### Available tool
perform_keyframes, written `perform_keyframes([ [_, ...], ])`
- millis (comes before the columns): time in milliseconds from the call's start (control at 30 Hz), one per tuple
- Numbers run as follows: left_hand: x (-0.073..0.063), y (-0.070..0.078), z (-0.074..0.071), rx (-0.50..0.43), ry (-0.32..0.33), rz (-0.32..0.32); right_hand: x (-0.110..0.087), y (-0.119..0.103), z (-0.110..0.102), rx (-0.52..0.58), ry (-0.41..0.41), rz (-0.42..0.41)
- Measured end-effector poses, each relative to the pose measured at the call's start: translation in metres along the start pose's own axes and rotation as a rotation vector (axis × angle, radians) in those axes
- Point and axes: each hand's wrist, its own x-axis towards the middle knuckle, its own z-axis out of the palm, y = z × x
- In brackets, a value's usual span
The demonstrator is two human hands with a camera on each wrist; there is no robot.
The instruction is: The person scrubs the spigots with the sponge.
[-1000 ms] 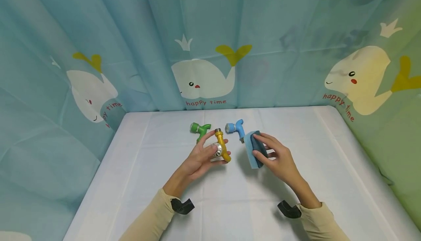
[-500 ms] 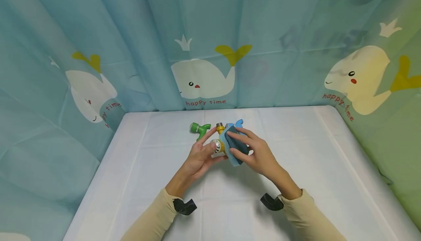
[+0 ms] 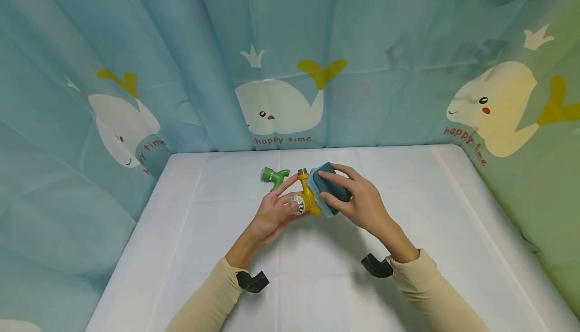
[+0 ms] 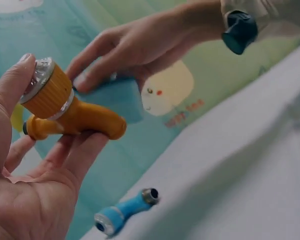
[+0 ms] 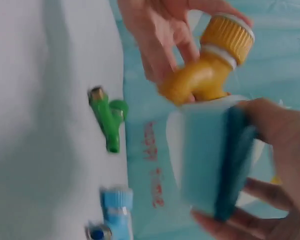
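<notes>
My left hand [image 3: 272, 216] holds a yellow faucet [image 3: 305, 196] above the table, thumb on its silver-capped knob and fingers beneath the body, as the left wrist view shows. In my right hand [image 3: 364, 198] is a two-tone blue sponge [image 5: 210, 160], pinched between thumb and fingers by its darker layer. The sponge's lighter side lies against the right side of the yellow faucet in the head view. A green faucet [image 3: 275, 177] rests on the table behind my left hand. A blue faucet [image 4: 127, 211] also lies there, mostly hidden behind the sponge in the head view.
A white cloth covers the table [image 3: 217, 241]. Blue-green curtains [image 3: 199, 70] with printed whales hang along its back and sides. Black bands [image 3: 252, 281] sit on both wrists over beige sleeves.
My right hand has brought the sponge leftward onto the yellow faucet, then slid it slightly up along it. My left hand keeps the faucet nearly in place, turning it a little.
</notes>
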Motion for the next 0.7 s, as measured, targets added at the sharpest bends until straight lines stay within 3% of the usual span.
perform_keyframes([
  [133, 0.001, 0.002, 0.000, 0.015, 0.039, 0.026, -0.003, 0.000, 0.004, 0.086, -0.055, -0.016],
  [233, 0.001, 0.001, -0.001, 0.011, 0.078, 0.039, -0.009, 0.001, 0.003, 0.078, -0.118, 0.003],
  [467, 0.002, -0.002, -0.003, 0.033, 0.069, 0.048, -0.010, 0.001, 0.008, 0.141, -0.096, 0.090],
  [600, 0.002, 0.003, -0.006, 0.017, 0.107, 0.084, -0.014, 0.002, 0.009, 0.075, -0.145, 0.087],
  [700, 0.002, 0.004, -0.008, 0.043, 0.096, 0.080, -0.013, 0.000, 0.010, 0.058, -0.078, 0.088],
])
